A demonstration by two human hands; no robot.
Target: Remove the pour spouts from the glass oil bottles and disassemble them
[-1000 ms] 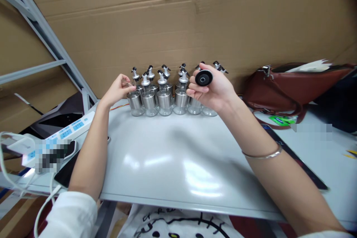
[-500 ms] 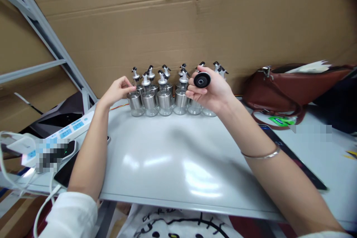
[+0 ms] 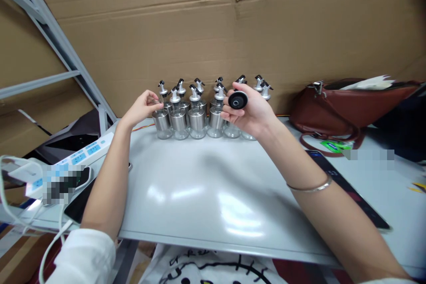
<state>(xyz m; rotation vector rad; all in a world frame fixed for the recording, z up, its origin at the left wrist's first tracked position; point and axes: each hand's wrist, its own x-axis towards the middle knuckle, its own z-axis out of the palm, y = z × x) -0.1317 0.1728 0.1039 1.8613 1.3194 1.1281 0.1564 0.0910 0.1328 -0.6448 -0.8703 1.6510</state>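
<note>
My left hand (image 3: 141, 107) pinches the neck of an open glass bottle with a steel sleeve (image 3: 162, 120), the leftmost in the front row. This bottle stands upright and has no spout on its mouth. In my right hand (image 3: 255, 110), held above the right end of the rows, is a dispenser spout cap (image 3: 237, 100) with its round black underside turned toward me. The fingers hide most of the cap's upper part. Several matching bottles (image 3: 197, 120) stand close together in two rows, topped by silver-and-black spouts; my right hand covers part of those at the right.
Behind the bottles rises a cardboard wall (image 3: 213, 35). On the grey table (image 3: 186, 173), a brown bag (image 3: 336, 111) and a tablet (image 3: 353, 193) lie at the right. A power strip (image 3: 80, 157) with cables and a phone (image 3: 80, 202) are at the left, near a metal frame (image 3: 63, 49).
My right hand has shifted slightly left with the spout cap, which has turned a little. My left hand stays at the bottle's neck. The bottles stand as before.
</note>
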